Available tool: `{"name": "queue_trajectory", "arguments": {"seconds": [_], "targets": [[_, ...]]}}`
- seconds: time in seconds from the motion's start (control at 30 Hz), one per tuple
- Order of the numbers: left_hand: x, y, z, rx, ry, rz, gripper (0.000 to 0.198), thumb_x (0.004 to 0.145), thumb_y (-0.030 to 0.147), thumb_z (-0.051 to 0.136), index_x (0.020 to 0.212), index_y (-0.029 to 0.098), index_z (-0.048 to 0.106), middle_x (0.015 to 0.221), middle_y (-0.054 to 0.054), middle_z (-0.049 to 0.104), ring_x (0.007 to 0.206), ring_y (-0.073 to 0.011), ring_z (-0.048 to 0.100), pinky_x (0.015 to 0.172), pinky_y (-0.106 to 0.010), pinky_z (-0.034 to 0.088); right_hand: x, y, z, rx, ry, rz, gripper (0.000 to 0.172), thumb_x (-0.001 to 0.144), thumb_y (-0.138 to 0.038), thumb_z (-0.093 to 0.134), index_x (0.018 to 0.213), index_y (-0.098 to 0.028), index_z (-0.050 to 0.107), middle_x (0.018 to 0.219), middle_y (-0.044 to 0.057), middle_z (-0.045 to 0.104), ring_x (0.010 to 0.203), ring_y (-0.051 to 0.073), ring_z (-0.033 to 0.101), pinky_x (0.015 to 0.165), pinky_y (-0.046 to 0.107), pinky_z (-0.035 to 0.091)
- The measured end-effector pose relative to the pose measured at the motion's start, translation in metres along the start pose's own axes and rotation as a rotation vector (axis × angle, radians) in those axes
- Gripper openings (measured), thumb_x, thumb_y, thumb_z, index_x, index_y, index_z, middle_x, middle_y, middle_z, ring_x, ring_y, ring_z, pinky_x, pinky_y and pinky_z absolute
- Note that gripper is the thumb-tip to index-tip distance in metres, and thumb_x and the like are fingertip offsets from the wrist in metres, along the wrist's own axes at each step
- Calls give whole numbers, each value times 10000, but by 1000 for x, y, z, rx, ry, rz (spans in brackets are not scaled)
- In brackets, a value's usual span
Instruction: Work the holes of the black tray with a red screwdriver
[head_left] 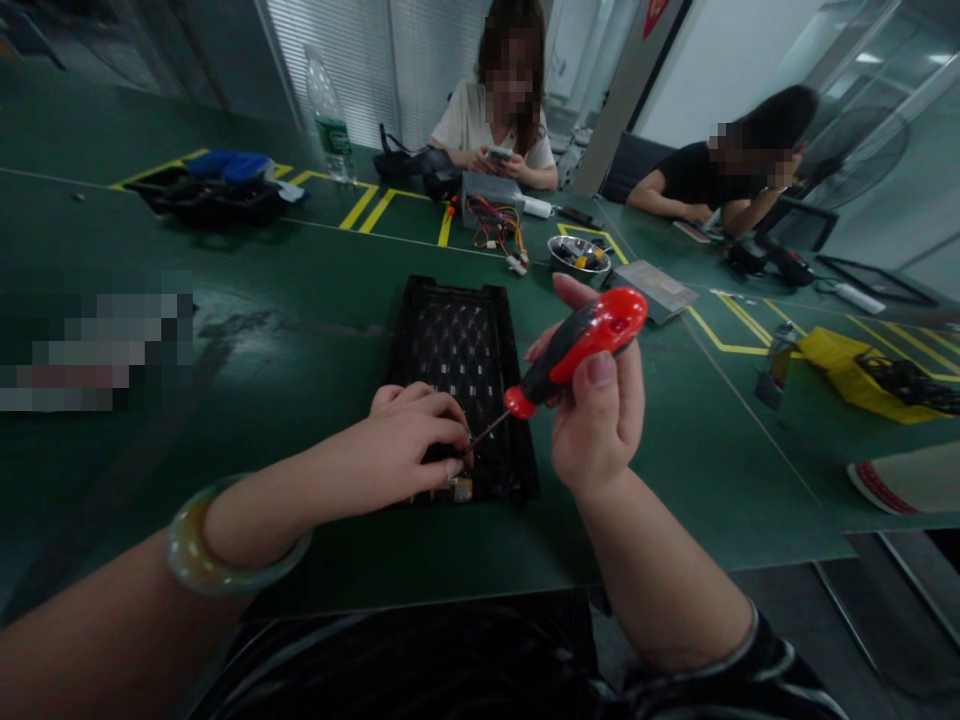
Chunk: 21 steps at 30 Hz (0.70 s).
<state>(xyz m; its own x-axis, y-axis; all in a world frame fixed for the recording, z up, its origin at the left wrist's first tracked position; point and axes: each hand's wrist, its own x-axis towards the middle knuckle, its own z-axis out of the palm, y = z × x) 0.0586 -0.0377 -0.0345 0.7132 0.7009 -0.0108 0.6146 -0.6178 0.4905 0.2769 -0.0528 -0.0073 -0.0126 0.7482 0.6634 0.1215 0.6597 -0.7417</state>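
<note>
My right hand (604,420) is wrapped round the red and black handle of a screwdriver (581,345). Its thin shaft slants down to the left, and the tip ends at my left fingers. My left hand (420,440) is closed over the near part of a black rectangular casing (457,340) with a diamond-patterned panel inside. The fingers are curled and pinched around the screwdriver's tip; whatever lies between them is hidden. Small metallic parts (461,489) show at the casing's near edge, just below the left fingertips. The casing lies flat on the green table (337,570).
Beyond the casing are a metal bowl (579,258) of small parts, a grey power supply (489,200) with coloured cables, and a flat grey plate (654,290). A water bottle (332,135) and a black tray (214,195) stand far left, a yellow bin (862,375) right. Two people sit opposite.
</note>
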Motion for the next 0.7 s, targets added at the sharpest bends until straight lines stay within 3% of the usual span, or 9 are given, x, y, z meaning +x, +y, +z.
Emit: {"name": "queue_trajectory", "arguments": {"seconds": [0.1,0.2,0.37,0.47,0.6,0.7], "targets": [[0,-1,1,-14,3,4,156,976,388,683,1001,340,829,1243,-11,733,1188,-291,598,1031,-506,279,2,2,6,-48,249,-40,390,1040,-580,497,1318,-350,644,1142,77,678,838,216,666,761,413,620],[0,-2,2,-29,12,9,173,982,405,674,1017,328,826,1243,-15,740,1180,-286,607,1039,-494,286,5,7,9,-96,316,-26,397,1049,-590,470,1310,-335,626,1140,84,655,875,222,681,726,390,608],[1,-7,-3,-43,67,-56,265,990,451,629,1159,322,787,1264,-31,762,1238,-316,602,1065,-520,303,9,14,6,-66,402,18,379,1064,-581,454,1268,-314,629,943,50,603,702,164,593,524,282,450],[1,-12,-9,-15,142,-153,320,999,444,578,1225,310,761,1289,-45,763,1274,-332,599,1081,-554,316,11,20,4,-45,421,28,365,1044,-586,522,1263,-312,625,968,45,619,758,169,618,609,303,521],[1,-19,-13,50,266,-247,361,1004,436,545,1261,282,746,1328,-84,756,1296,-361,597,1102,-593,325,9,33,4,-93,328,59,451,1012,-621,578,1325,-296,591,1025,54,646,933,213,681,847,404,619],[2,-22,-12,67,279,-250,359,1009,431,540,1260,276,745,1328,-92,757,1299,-364,598,1108,-591,333,7,44,4,-135,268,37,459,1023,-613,556,1343,-284,573,1084,71,654,1021,225,688,881,397,620]]}}
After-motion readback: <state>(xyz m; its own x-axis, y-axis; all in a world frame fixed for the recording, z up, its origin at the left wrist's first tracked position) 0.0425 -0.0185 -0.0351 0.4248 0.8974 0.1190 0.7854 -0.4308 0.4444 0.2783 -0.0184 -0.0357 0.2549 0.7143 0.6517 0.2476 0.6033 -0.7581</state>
